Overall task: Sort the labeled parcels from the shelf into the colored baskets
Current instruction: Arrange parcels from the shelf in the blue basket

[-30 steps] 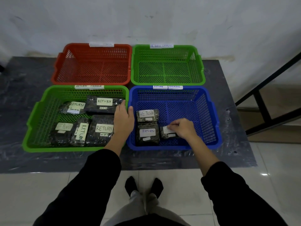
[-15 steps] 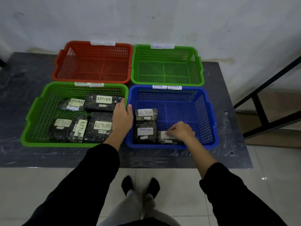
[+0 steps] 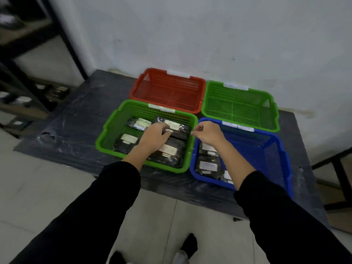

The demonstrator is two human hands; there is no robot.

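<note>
While my left hand (image 3: 154, 137) is hovering over the parcels (image 3: 167, 149) in the near green basket (image 3: 106, 136), grip loosely curled and empty like my right (image 3: 208, 133), they are looking soft, light, slippery; I'd be pinching edges.

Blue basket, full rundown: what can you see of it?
The blue basket is a rectangular plastic bin with perforated walls and floor, sitting upright front right on the dark mat, beside the near green basket. Two white labels sit on its far rim. Three dark labeled parcels lie at its left side. The right hand hovers above it.
</note>
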